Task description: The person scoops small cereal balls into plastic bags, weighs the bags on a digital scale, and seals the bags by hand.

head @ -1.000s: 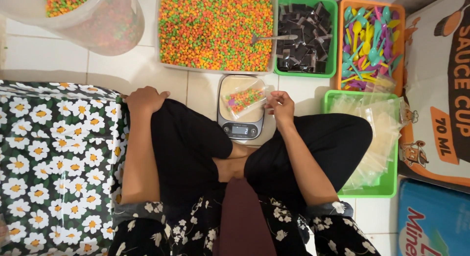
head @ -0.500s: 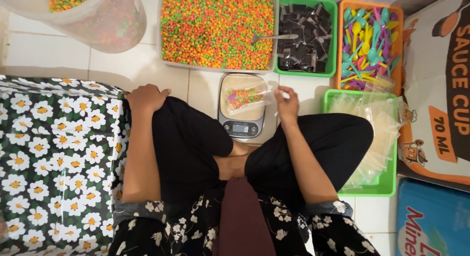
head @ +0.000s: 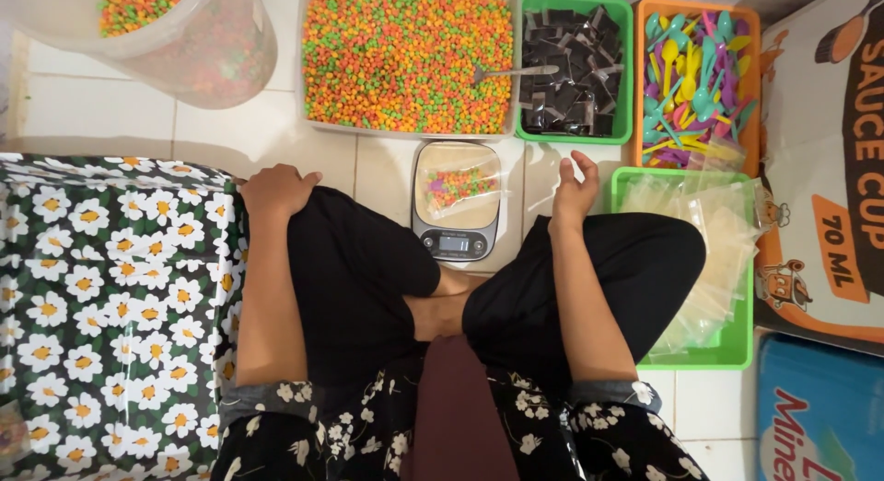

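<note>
Right hand [head: 574, 194]: we see it open, fingers loosely spread, holding nothing.
Left hand [head: 275, 188]: rests cupped on our knee.
Candy packet [head: 458, 183]: lies on the kitchen scale [head: 456, 242], between our hands.
Beyond: candy tray [head: 405, 57], spoon basket [head: 695, 81].

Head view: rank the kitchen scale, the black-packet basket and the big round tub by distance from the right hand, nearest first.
1. Kitchen scale, just to the left of the right hand.
2. Black-packet basket, straight beyond the hand.
3. Big round tub, far off at the upper left.
</note>
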